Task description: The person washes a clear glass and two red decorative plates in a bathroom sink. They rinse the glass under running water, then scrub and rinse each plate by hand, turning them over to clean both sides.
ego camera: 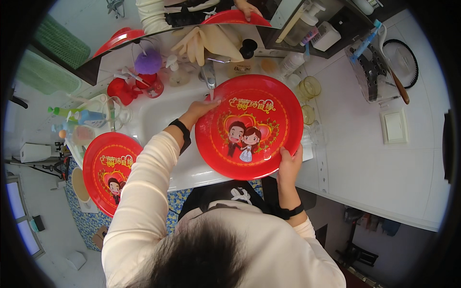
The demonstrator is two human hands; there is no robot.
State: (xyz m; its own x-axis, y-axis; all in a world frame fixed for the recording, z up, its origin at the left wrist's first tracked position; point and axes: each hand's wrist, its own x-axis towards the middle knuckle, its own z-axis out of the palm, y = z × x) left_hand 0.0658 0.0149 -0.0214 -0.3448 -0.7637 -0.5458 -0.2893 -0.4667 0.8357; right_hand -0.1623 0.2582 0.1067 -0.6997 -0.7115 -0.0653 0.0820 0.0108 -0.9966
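Note:
Both of my hands grip a large round red tray [216,144] printed with a cartoon bride and groom and gold lettering. My left hand [200,109] holds its upper left rim, close to the chrome faucet [209,77]. On the lower right rim is my right hand [290,163], thumb on the printed face. The tray is tilted above the right part of a white washbasin [155,115], and its surface looks wet. A second red tray [95,158] with the same print rests at the basin's left end, partly hidden by my left sleeve.
Red cups [120,91], a soap pump bottle [178,73] and a purple bath puff [148,62] line the back ledge. Cream rubber gloves [196,43] hang over the faucet. Bottles [90,118] crowd the left end; yellowish glasses [309,88] stand right. A mirror [126,21] rises behind.

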